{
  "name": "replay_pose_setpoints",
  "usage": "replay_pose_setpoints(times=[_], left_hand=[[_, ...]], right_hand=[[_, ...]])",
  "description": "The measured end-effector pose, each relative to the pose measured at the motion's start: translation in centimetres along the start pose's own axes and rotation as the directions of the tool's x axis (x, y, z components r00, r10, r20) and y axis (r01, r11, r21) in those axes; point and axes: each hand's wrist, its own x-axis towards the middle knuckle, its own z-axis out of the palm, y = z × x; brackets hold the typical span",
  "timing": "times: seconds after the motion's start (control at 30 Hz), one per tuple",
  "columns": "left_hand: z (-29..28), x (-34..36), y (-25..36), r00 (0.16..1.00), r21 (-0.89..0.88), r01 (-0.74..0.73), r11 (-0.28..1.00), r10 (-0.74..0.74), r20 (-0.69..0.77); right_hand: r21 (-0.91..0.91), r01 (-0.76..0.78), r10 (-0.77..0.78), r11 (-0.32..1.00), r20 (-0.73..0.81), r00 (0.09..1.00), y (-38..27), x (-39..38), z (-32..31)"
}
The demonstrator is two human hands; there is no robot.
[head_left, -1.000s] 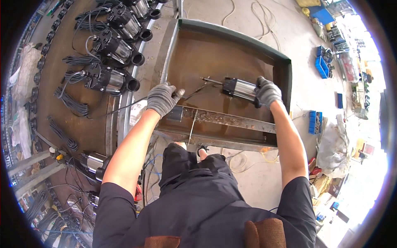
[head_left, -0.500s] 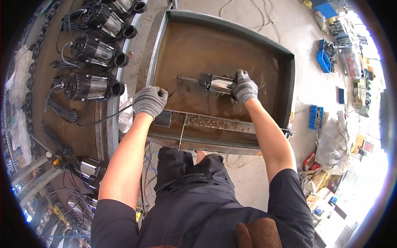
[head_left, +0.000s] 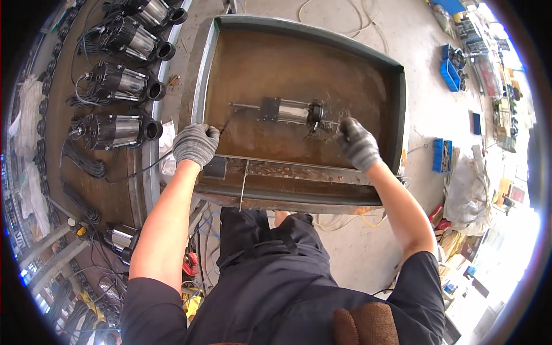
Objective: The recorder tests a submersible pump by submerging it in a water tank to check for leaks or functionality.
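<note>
A submersible pump [head_left: 293, 111] with a shiny metal body and black ends lies on its side in brown water. The water is in a wide metal tank [head_left: 310, 27] before me. My left hand [head_left: 196, 144], in a grey striped glove, is closed around a black cable [head_left: 156, 167] at the tank's near left corner. My right hand [head_left: 359, 145], gloved alike, hovers over the water just right of the pump, apart from its body. Its darkened fingers curl in; whether they hold anything is hidden.
Several similar pumps [head_left: 118, 131] with coiled cables stand on a bench at the left. A rusty ledge [head_left: 305, 170] crosses the tank's near side. Blue bins [head_left: 441, 155] and a pale sack [head_left: 467, 192] lie on the floor at the right.
The pump has shifted left in the water, and my right hand has come off its right end, moving right and nearer to me. My left hand keeps the cable.
</note>
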Motion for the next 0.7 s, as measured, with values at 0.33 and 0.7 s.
replay_pose_setpoints(times=[0.33,0.7], left_hand=[[0.3,-0.4,0.6,0.996,0.032,-0.037,0.999,0.039,-0.084],[0.8,-1.0,1.2,0.979,0.068,-0.046,0.997,0.058,-0.198]], right_hand=[[0.530,-0.316,0.489,0.787,-0.224,0.843,8.9,-8.1,2.8],[0.358,-0.501,0.567,0.788,-0.104,0.817,8.6,-8.3,1.8]])
